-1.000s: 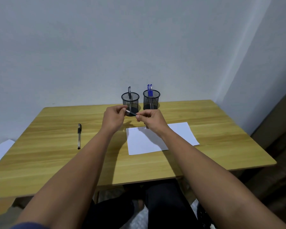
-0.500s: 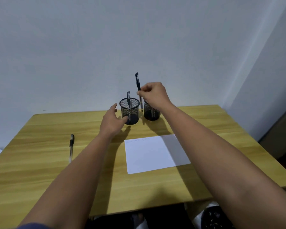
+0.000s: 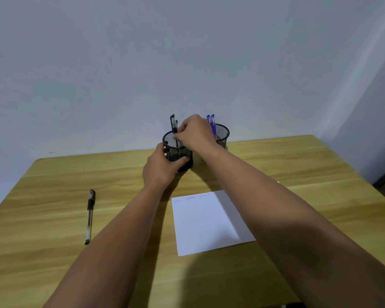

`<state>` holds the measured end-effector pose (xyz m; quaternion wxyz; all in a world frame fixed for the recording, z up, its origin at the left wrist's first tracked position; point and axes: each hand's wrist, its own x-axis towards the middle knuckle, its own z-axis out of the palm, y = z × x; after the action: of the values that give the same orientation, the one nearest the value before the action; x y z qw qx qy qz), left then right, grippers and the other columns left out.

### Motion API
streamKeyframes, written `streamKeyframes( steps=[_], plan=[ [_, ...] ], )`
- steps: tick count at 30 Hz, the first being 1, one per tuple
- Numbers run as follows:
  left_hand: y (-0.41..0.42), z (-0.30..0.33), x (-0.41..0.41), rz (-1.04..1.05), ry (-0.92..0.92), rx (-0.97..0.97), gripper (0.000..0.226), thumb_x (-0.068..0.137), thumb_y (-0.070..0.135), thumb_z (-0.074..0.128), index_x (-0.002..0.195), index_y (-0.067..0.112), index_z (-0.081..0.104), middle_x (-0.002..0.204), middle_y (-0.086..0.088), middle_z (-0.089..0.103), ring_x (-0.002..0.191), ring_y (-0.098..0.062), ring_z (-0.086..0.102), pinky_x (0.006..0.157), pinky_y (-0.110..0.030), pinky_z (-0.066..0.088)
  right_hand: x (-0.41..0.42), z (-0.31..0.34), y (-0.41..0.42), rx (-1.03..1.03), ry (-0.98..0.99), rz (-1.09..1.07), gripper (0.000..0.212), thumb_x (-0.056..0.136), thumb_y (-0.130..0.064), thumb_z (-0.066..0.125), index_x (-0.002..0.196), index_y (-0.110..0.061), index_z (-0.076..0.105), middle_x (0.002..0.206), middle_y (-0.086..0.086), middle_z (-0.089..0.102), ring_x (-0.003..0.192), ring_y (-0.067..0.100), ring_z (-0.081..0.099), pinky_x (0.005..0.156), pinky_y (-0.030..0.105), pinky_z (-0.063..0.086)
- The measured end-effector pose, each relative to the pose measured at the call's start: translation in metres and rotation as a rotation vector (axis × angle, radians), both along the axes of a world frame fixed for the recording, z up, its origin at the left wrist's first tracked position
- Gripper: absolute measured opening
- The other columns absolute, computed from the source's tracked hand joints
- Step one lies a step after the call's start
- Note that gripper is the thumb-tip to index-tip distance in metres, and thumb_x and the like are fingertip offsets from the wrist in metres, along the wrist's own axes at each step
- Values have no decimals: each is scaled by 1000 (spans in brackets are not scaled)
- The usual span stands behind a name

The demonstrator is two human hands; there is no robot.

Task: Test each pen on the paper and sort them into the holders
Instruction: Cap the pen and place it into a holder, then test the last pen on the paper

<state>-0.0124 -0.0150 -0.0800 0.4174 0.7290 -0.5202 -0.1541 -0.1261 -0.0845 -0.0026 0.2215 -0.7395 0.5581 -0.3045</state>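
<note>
Now black pens (image 3: 173,125) in left-hand-gripped (image 3: 159,167) holder (image 3: 181,160), one pinched by right fingers (image 3: 180,135).

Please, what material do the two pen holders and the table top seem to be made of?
Left holder and right holder: likely black metal mesh; fine see-through grid with a solid rim, matte. Table top: wood or wood-look laminate; yellowish grain lines and a smooth, slightly glossy surface. The picture cannot settle which.

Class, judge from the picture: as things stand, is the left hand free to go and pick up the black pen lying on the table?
Probably not yet. The left hand grips the left holder. The black pen lies apart on the table with nothing around it, so once the hand lets go the way looks free.
</note>
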Motion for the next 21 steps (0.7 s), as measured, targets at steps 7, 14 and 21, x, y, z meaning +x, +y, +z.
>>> streamKeyframes(
  steps=[7, 14, 21],
  plan=[
    [15, 18, 14, -47, 18, 50, 95, 67, 64, 81, 147, 30, 44, 135, 7, 62, 116, -20, 63, 91, -44, 55, 5, 17, 15, -65, -15, -24, 11, 88, -14, 78, 99, -11, 81, 102, 7, 81, 96, 26, 75, 81, 32, 60],
    [69, 55, 80, 7, -119, 35, 57, 93, 58, 59, 140, 26, 56, 131, 5, 67, 116, -18, 63, 97, -44, 52, 29, 38, 68, -89, -128, 48, 11, 90, -23, 69, 80, -25, 74, 88, -5, 78, 88, 21, 73, 79, 36, 61],
    [127, 36, 158, -44, -416, 273, 47, 92, 11, 58, 135, 29, 63, 142, 1, 61, 124, -26, 60, 96, -43, 52, 84, -4, 123, 165, 81, 351, 10, 85, -20, 80, 76, -19, 76, 83, 0, 78, 84, 22, 76, 82, 38, 64]
  ],
)
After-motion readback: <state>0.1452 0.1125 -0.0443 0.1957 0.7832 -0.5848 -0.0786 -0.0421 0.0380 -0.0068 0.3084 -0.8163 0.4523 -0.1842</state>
